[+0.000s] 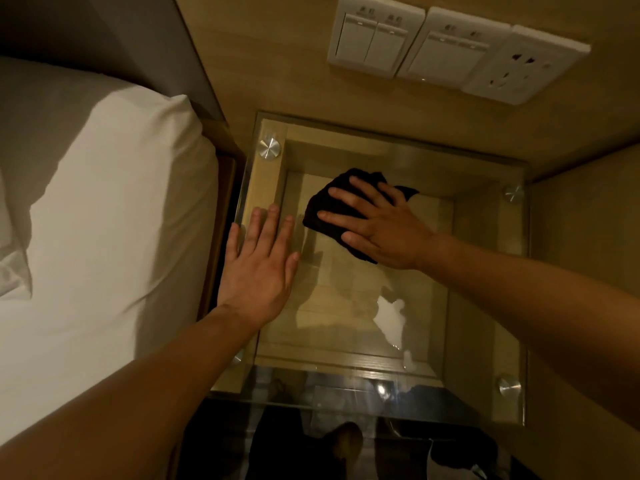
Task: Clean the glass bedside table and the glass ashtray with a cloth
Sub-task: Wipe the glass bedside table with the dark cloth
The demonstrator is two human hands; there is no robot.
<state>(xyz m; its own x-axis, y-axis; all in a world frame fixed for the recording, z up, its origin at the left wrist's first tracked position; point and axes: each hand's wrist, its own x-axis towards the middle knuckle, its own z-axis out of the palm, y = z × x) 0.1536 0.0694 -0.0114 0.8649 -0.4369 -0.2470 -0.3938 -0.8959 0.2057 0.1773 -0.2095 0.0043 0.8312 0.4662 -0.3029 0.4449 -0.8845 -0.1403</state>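
The glass bedside table (485, 341) fills the middle of the view, a clear top held by round metal studs over a wooden frame. A black cloth (329, 206) lies on the far half of the glass. My right hand (377, 223) presses flat on the cloth with fingers spread, pointing left. My left hand (259, 265) rests flat on the glass near its left edge, fingers apart, holding nothing. A wet smear shines on the glass nearer to me. No ashtray is in view.
A bed with white sheet and pillow (104, 202) borders the table on the left. The wooden wall behind carries two switch plates (377, 36) and a socket (523, 67). A wooden panel stands to the right. Dark floor lies below the table's near edge.
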